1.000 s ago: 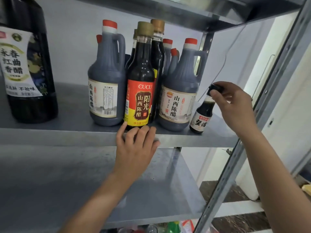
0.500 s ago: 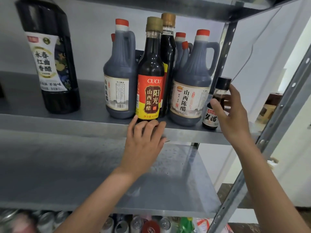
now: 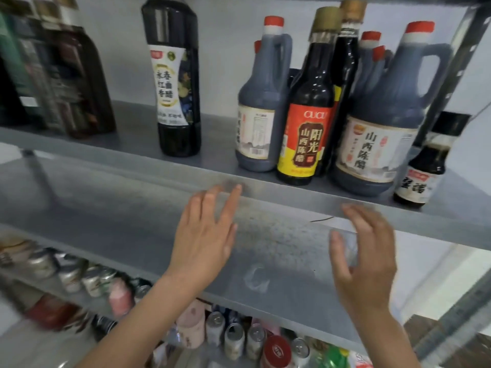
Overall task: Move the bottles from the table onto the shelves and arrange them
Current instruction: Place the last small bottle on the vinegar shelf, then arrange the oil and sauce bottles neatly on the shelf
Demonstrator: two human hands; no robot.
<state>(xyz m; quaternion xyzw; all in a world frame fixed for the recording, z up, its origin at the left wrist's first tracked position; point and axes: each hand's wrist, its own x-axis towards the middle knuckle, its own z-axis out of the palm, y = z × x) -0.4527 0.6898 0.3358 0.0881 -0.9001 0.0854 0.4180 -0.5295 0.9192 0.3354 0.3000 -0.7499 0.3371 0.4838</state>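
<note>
Both hands are empty before the shelf [image 3: 111,158] lip: the left hand [image 3: 204,235] flat with fingers spread, the right hand [image 3: 366,261] loosely curved. On the shelf stand 2 gold-capped bottles, the front one, the CUCU bottle [image 3: 305,139], reading "CUCU 阳光 山西陈醋". 5 red caps show among the grey jugs [image 3: 377,144] marked "山西陈醋". 1 tall dark bottle [image 3: 176,96] reads "永春红曲香醋", and 1 small black-capped bottle [image 3: 422,171] stands rightmost.

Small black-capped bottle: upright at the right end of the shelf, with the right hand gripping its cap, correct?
No. The head view shows the small black-capped bottle upright at the right end of the shelf, but the right hand is open, apart from the bottle, holding nothing.
</note>
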